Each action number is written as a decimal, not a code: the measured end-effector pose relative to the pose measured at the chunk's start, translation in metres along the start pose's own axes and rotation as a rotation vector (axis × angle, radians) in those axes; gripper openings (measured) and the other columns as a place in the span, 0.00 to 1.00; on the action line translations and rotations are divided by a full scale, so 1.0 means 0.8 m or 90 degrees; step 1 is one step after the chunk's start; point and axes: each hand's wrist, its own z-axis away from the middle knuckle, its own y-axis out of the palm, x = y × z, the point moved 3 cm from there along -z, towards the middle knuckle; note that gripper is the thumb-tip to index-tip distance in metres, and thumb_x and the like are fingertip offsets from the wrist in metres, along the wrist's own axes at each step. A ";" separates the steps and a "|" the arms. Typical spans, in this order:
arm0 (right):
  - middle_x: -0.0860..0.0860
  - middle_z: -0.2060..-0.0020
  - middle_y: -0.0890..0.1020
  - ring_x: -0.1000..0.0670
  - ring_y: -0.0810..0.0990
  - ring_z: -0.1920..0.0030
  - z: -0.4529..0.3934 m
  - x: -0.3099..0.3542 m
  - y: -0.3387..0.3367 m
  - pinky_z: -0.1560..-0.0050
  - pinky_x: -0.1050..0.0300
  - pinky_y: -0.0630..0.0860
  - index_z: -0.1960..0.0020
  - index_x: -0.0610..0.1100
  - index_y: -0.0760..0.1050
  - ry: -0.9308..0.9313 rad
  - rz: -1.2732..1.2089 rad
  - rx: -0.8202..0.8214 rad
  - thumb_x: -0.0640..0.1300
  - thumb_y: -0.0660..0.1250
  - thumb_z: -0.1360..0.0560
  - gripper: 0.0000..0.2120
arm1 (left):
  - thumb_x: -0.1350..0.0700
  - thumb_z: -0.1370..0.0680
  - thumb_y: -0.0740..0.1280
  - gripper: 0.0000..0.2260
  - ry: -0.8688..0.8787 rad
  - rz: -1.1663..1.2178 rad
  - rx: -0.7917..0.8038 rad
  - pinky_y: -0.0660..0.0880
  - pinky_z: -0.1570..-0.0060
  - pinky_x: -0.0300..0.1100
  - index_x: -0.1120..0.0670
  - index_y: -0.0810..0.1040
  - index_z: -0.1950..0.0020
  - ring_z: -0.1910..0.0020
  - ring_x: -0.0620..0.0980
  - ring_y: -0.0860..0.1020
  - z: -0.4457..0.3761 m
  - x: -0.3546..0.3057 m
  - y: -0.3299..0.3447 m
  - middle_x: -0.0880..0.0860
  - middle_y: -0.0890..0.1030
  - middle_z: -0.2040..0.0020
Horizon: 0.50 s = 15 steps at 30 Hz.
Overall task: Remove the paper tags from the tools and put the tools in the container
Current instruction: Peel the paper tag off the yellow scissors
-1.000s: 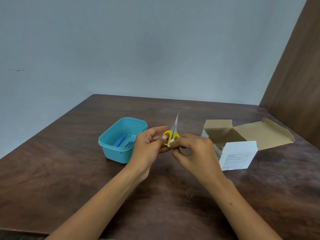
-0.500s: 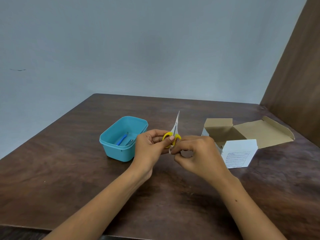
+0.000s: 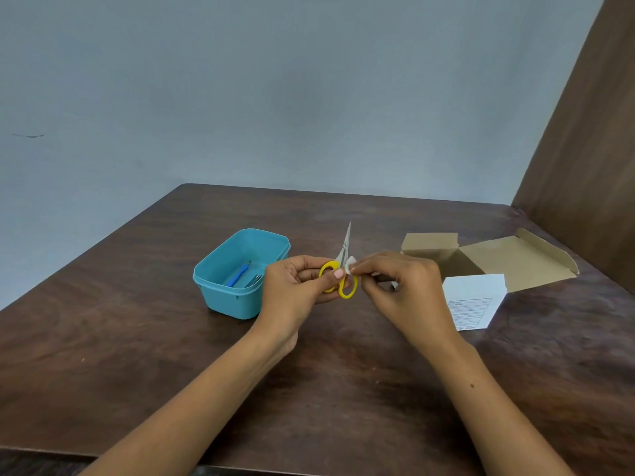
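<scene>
Small scissors (image 3: 345,250) with yellow handles point blades up above the middle of the table. My left hand (image 3: 292,286) grips them by the handles. A small white paper tag (image 3: 350,264) sits beside the handles, and my right hand (image 3: 405,286) pinches it between thumb and fingertips. The teal container (image 3: 220,297) stands just left of my left hand, with a blue-handled tool (image 3: 237,276) and a small metal tool (image 3: 256,279) inside.
An open cardboard box (image 3: 498,262) with a white printed flap (image 3: 474,304) lies at the right, close behind my right hand. A brown wooden panel (image 3: 584,149) rises at the far right. The table's near edge runs along the bottom.
Both hands have shifted slightly right with the scissors. The white tag now shows peeled out beside the handles in my right fingers.
</scene>
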 end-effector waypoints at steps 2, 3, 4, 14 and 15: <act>0.53 0.65 0.84 0.57 0.81 0.64 0.000 0.000 -0.002 0.63 0.59 0.78 0.61 0.44 0.84 0.014 -0.015 0.007 0.36 0.71 0.34 0.05 | 0.67 0.29 0.71 0.09 0.002 -0.011 -0.002 0.81 0.65 0.38 0.66 0.79 0.50 0.62 0.50 0.85 0.000 0.001 0.000 0.57 0.85 0.60; 0.53 0.66 0.84 0.57 0.81 0.65 0.001 0.001 -0.002 0.64 0.60 0.77 0.62 0.45 0.84 0.015 -0.017 0.015 0.37 0.71 0.35 0.05 | 0.67 0.29 0.71 0.09 0.005 -0.013 -0.004 0.81 0.64 0.38 0.66 0.80 0.50 0.62 0.49 0.85 0.000 0.000 0.000 0.57 0.85 0.60; 0.54 0.67 0.84 0.57 0.81 0.66 0.002 0.003 -0.001 0.65 0.60 0.77 0.63 0.45 0.84 0.011 -0.014 0.024 0.38 0.71 0.36 0.05 | 0.66 0.29 0.71 0.09 0.008 -0.015 -0.006 0.81 0.63 0.39 0.66 0.80 0.49 0.62 0.49 0.85 0.000 0.000 0.000 0.57 0.85 0.59; 0.53 0.62 0.85 0.56 0.83 0.61 0.002 0.004 0.000 0.63 0.56 0.79 0.61 0.43 0.83 -0.006 0.004 -0.005 0.36 0.74 0.34 0.04 | 0.66 0.29 0.71 0.09 -0.011 -0.044 0.013 0.81 0.63 0.39 0.64 0.81 0.49 0.60 0.51 0.85 0.002 0.002 0.001 0.58 0.85 0.59; 0.53 0.63 0.85 0.57 0.82 0.62 0.001 0.004 -0.001 0.63 0.57 0.79 0.62 0.44 0.83 0.004 0.005 0.000 0.37 0.74 0.34 0.04 | 0.66 0.29 0.71 0.09 -0.017 -0.038 0.012 0.81 0.64 0.38 0.64 0.81 0.49 0.61 0.50 0.85 0.002 0.002 0.001 0.57 0.85 0.59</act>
